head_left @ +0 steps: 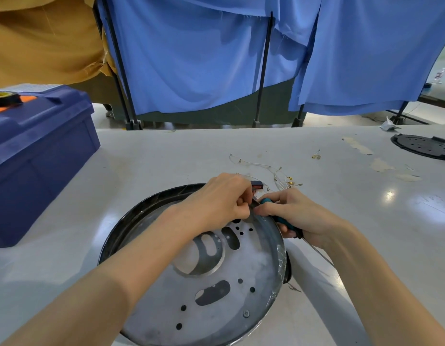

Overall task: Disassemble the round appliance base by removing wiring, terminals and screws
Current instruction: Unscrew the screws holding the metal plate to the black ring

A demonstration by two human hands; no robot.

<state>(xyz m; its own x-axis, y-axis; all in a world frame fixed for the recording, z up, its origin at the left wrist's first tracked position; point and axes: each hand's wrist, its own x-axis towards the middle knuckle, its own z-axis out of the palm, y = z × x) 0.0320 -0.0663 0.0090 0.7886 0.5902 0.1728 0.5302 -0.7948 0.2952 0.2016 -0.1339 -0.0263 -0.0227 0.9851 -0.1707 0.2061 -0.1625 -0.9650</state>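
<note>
Head view only. Round metal base [216, 320] lies flat on the pale worktop [166, 156], close to the near edge and dead centre in front of the person. Grey plate faces up, full of holes and slots, dark rim around it. One screw [246, 313] sits in the plate near its right rim.

Both hands meet at the far rim of the base. Left hand [221, 198] has its fingers curled tight, pinching a small dark piece [254, 204] right at the rim; cannot tell what the piece is. Right hand [299, 216] grips a screwdriver [284, 221] by its teal handle, the thin shaft pointing back along the forearm toward the person. The right fingertips touch the left ones at that same spot.

Just beyond the hands a small black and red part [257, 184] lies on the worktop. Loose white wires [274, 171] with small metal ends lie in a tangle past it, apart from the base. A couple of brass terminals [316, 156] lie further right.

Far left is a blue box [36, 151] with a roll of tape [4, 98] on its lid. Far right is a black round cover [424, 146] with holes, partly cut off by the frame. Blue cloth [204, 58] hangs behind the worktop, tan cloth [41, 38] to its left.
</note>
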